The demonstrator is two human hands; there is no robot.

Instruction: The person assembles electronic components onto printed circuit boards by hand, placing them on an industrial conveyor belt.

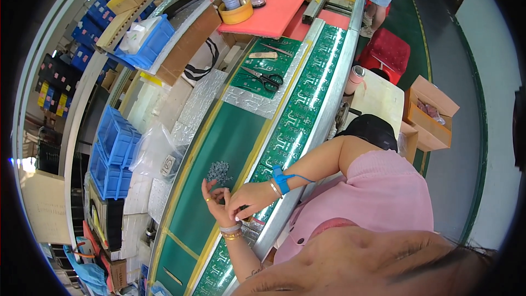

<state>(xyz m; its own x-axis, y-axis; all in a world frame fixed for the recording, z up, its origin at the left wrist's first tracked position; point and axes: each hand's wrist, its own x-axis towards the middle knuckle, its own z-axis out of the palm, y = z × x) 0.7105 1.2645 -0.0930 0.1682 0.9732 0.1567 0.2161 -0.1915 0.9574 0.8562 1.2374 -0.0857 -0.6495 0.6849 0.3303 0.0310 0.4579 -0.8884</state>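
My left hand [218,208] is turned palm up beside a small heap of grey electronic components [219,172] on the green belt [224,137]. Its fingers are apart and lightly curled; whether tiny parts lie in the palm is too small to tell. Over that palm reaches my right hand [253,199], a blue wrist strap [281,180] at its wrist. Its fingertips are drawn together against the left palm, and what they pinch, if anything, is hidden. A row of green circuit boards [293,115] runs along the rail under and beside my hands.
Black-handled scissors [268,80] and tweezers [276,49] lie on a green board farther up. Beyond stands a red board [274,13] with a yellow tape roll [235,14]. Blue bins [113,151] and a clear bag [156,151] line the left. A metal rail [323,118] edges the right.
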